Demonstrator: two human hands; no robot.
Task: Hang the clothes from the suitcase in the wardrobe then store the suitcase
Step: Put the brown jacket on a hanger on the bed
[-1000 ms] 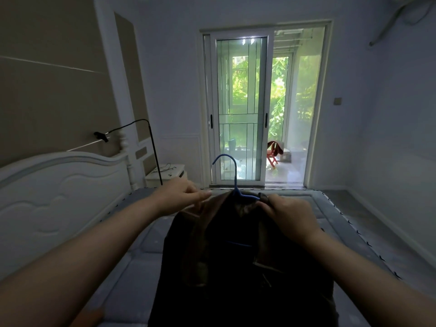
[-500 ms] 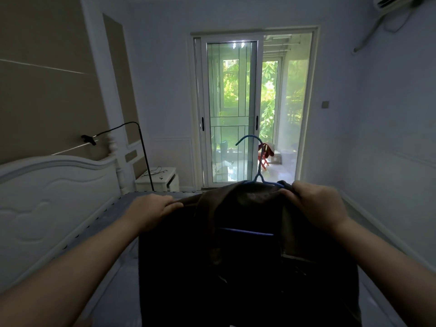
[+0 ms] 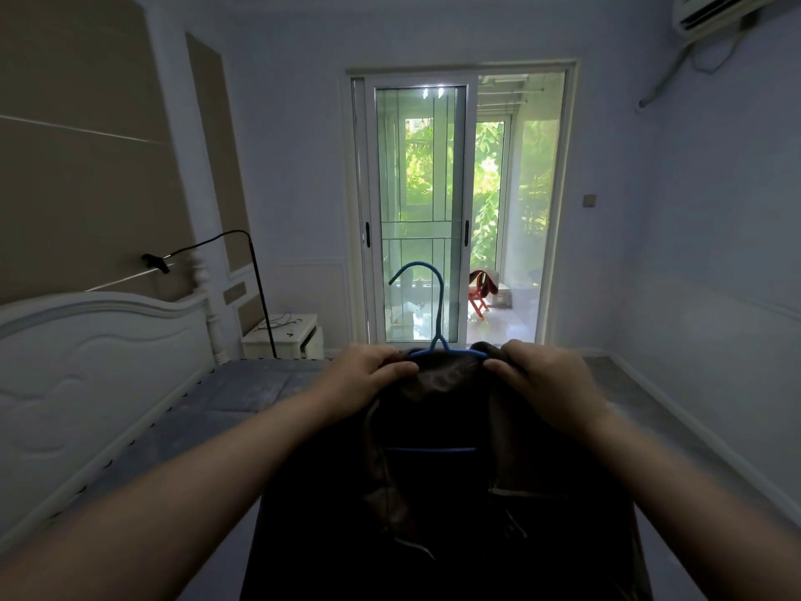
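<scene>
Dark jacket (image 3: 455, 492) on a blue hanger (image 3: 437, 336); both hands, left hand (image 3: 368, 377) and right hand (image 3: 542, 379), grip its collar.

Left hand (image 3: 368, 375) drawn in from the garment's (image 3: 442, 492) left shoulder to the collar, now gripping beside the blue hanger's (image 3: 433, 323) neck at frame centre.

- Both your forearms reach forward from the lower corners and converge toward the middle.
- Your left hand (image 3: 366, 377) is raised in front of you, back upward, fingers curled in a grip, thumb tucked beneath.
- Your right hand (image 3: 544, 381) sits level with it, near it, fingers curled in a pinching grip.
</scene>
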